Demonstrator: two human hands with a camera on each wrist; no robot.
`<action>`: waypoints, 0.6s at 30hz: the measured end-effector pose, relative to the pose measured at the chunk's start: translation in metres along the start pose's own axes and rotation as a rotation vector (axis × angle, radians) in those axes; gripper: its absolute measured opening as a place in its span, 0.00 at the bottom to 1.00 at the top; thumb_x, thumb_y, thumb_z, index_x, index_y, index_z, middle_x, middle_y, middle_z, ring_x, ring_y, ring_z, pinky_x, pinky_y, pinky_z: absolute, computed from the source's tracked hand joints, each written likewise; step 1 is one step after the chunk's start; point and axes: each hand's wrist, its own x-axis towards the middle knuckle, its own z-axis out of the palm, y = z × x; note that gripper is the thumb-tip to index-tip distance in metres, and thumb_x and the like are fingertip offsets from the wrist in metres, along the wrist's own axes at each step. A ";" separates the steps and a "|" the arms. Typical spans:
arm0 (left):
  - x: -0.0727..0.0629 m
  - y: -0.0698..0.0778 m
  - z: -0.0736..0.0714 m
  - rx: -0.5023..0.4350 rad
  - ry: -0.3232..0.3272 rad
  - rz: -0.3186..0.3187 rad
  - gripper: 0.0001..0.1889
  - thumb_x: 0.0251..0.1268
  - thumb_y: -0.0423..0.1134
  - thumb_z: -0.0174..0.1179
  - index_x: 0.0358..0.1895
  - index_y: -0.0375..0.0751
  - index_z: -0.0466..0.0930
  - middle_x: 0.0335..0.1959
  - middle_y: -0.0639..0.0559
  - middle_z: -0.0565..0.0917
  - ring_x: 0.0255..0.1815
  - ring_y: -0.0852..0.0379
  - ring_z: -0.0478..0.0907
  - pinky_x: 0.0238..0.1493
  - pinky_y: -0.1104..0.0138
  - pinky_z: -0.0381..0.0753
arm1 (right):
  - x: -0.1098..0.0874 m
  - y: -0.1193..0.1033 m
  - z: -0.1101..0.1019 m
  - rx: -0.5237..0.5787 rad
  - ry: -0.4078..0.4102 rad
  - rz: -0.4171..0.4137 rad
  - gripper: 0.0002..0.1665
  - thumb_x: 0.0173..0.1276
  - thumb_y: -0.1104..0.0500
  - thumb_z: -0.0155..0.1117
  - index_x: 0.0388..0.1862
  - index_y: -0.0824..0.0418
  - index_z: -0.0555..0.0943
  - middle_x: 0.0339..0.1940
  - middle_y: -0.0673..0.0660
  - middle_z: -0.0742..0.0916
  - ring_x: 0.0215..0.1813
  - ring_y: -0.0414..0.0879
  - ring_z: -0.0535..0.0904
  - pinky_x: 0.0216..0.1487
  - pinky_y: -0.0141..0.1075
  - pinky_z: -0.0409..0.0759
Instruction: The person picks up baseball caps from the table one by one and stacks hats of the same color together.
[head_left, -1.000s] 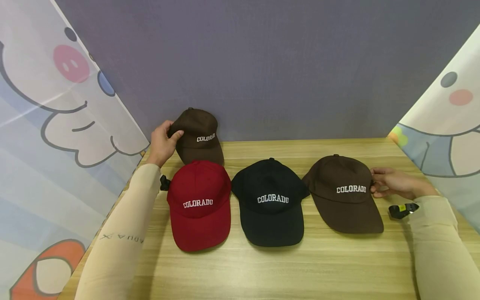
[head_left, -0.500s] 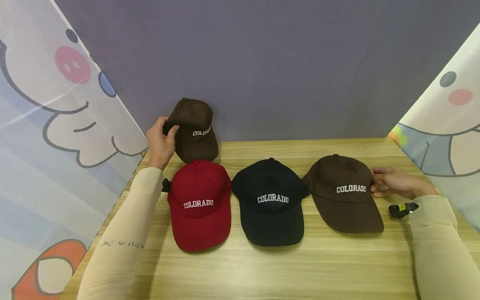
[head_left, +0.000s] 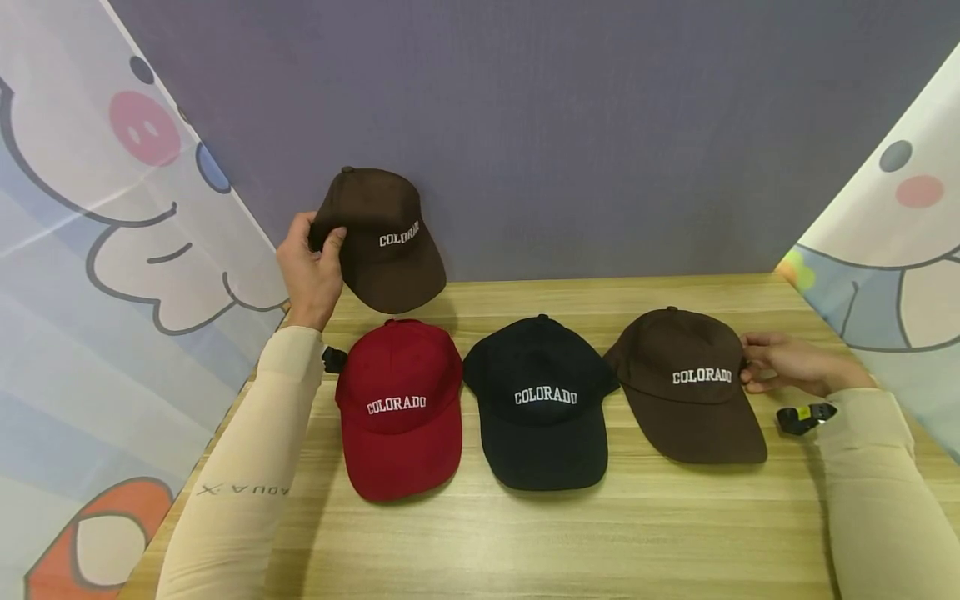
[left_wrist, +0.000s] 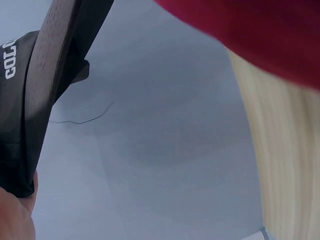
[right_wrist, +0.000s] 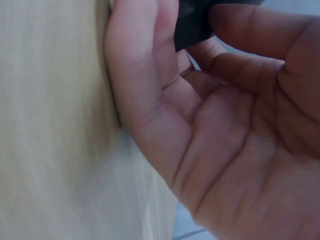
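My left hand (head_left: 311,271) pinches the left side of a brown baseball cap (head_left: 375,204), thumb in front. This cap is held up off the table near the back panel, its brim tilted down to the right. In the left wrist view the cap's dark brim (left_wrist: 47,65) and part of its lettering show at the left. At the right, my right hand (head_left: 795,365) grips the side edge of a second brown cap (head_left: 682,358), which lies on the table. The right wrist view shows thumb and fingers around a dark edge of that cap (right_wrist: 192,27).
A red cap (head_left: 401,392) and a black cap (head_left: 543,417) lie between the hands in a row with the second brown cap, brims toward me. Behind the wooden table (head_left: 525,542) stands a grey panel (head_left: 525,150). Cartoon-printed sheets (head_left: 67,275) flank both sides.
My left hand has raised the brown cap up and slightly left, from behind the red cap to clear above it. The right hand and the row of caps have stayed put.
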 end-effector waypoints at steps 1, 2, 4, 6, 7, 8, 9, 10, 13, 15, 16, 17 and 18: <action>0.000 0.003 0.001 -0.014 0.001 -0.013 0.13 0.70 0.37 0.67 0.49 0.30 0.81 0.41 0.43 0.85 0.36 0.71 0.76 0.38 0.78 0.71 | 0.000 0.000 0.000 0.001 -0.001 0.000 0.15 0.86 0.59 0.38 0.47 0.46 0.74 0.35 0.53 0.83 0.38 0.40 0.82 0.46 0.38 0.87; 0.000 0.006 0.001 -0.028 -0.001 -0.026 0.13 0.70 0.36 0.66 0.49 0.30 0.81 0.40 0.45 0.85 0.36 0.71 0.76 0.38 0.78 0.72 | 0.000 0.000 0.000 0.002 -0.002 0.000 0.15 0.86 0.59 0.38 0.47 0.46 0.74 0.35 0.53 0.83 0.38 0.40 0.82 0.46 0.38 0.87; 0.000 0.011 0.002 -0.066 -0.012 -0.051 0.12 0.70 0.34 0.66 0.48 0.29 0.80 0.38 0.50 0.82 0.35 0.70 0.77 0.38 0.77 0.73 | 0.000 -0.001 -0.001 0.001 -0.005 -0.003 0.15 0.86 0.59 0.38 0.47 0.46 0.74 0.35 0.53 0.83 0.38 0.40 0.82 0.46 0.38 0.87; -0.001 0.017 0.004 -0.126 -0.029 -0.076 0.10 0.69 0.34 0.66 0.47 0.31 0.80 0.37 0.55 0.81 0.35 0.68 0.78 0.38 0.76 0.74 | 0.000 -0.001 -0.001 0.003 -0.004 -0.004 0.15 0.86 0.59 0.38 0.47 0.46 0.74 0.35 0.53 0.83 0.38 0.40 0.82 0.46 0.38 0.87; -0.002 0.020 0.004 -0.158 -0.040 -0.086 0.09 0.69 0.34 0.66 0.46 0.32 0.80 0.36 0.57 0.81 0.36 0.67 0.79 0.38 0.76 0.75 | 0.000 0.000 -0.001 0.005 -0.003 -0.003 0.15 0.86 0.59 0.38 0.47 0.46 0.74 0.35 0.53 0.83 0.38 0.40 0.82 0.46 0.38 0.87; -0.002 0.023 0.004 -0.190 -0.053 -0.094 0.08 0.69 0.34 0.67 0.45 0.34 0.80 0.36 0.59 0.81 0.36 0.66 0.80 0.39 0.75 0.76 | 0.000 0.000 0.000 0.006 0.000 -0.003 0.15 0.86 0.59 0.38 0.47 0.45 0.74 0.35 0.53 0.83 0.38 0.40 0.82 0.46 0.38 0.87; -0.003 0.026 0.004 -0.218 -0.065 -0.098 0.08 0.68 0.34 0.67 0.45 0.35 0.80 0.36 0.59 0.81 0.37 0.65 0.81 0.40 0.74 0.77 | 0.001 0.000 0.000 0.007 0.005 -0.002 0.15 0.86 0.59 0.38 0.47 0.44 0.74 0.35 0.53 0.83 0.38 0.40 0.82 0.46 0.38 0.87; -0.004 0.029 0.004 -0.237 -0.076 -0.105 0.08 0.68 0.35 0.67 0.45 0.37 0.81 0.36 0.60 0.82 0.38 0.64 0.82 0.40 0.74 0.78 | 0.001 0.001 0.001 0.009 0.009 -0.001 0.15 0.86 0.59 0.38 0.47 0.43 0.74 0.35 0.53 0.83 0.38 0.41 0.82 0.46 0.38 0.87; -0.007 0.036 0.005 -0.278 -0.099 -0.102 0.07 0.67 0.35 0.68 0.44 0.39 0.81 0.37 0.60 0.83 0.40 0.63 0.83 0.42 0.73 0.79 | 0.002 0.001 0.002 0.001 0.030 0.010 0.12 0.86 0.58 0.38 0.55 0.47 0.71 0.36 0.52 0.83 0.39 0.40 0.83 0.47 0.38 0.87; -0.009 0.039 0.007 -0.287 -0.112 -0.099 0.07 0.67 0.34 0.68 0.44 0.38 0.81 0.36 0.60 0.83 0.40 0.63 0.83 0.42 0.73 0.79 | 0.002 0.001 0.002 -0.012 0.038 0.013 0.15 0.86 0.58 0.38 0.66 0.56 0.65 0.36 0.52 0.84 0.39 0.40 0.83 0.47 0.38 0.87; -0.010 0.040 0.007 -0.292 -0.124 -0.101 0.07 0.68 0.34 0.67 0.44 0.37 0.81 0.36 0.61 0.83 0.40 0.64 0.83 0.42 0.73 0.79 | 0.002 0.001 0.002 -0.015 0.039 0.013 0.18 0.86 0.58 0.38 0.69 0.60 0.61 0.36 0.52 0.84 0.39 0.40 0.83 0.47 0.38 0.87; -0.012 0.042 0.008 -0.303 -0.138 -0.102 0.07 0.67 0.33 0.67 0.44 0.36 0.81 0.37 0.60 0.83 0.40 0.64 0.83 0.42 0.73 0.79 | 0.002 0.001 0.002 -0.018 0.037 0.008 0.21 0.86 0.58 0.38 0.72 0.64 0.57 0.37 0.52 0.84 0.39 0.40 0.83 0.48 0.38 0.87; -0.013 0.043 0.009 -0.304 -0.155 -0.104 0.08 0.67 0.33 0.67 0.44 0.35 0.81 0.37 0.61 0.84 0.40 0.64 0.83 0.42 0.73 0.79 | 0.002 0.001 0.001 -0.013 0.032 -0.002 0.22 0.86 0.57 0.38 0.73 0.63 0.55 0.38 0.51 0.84 0.40 0.40 0.83 0.48 0.38 0.87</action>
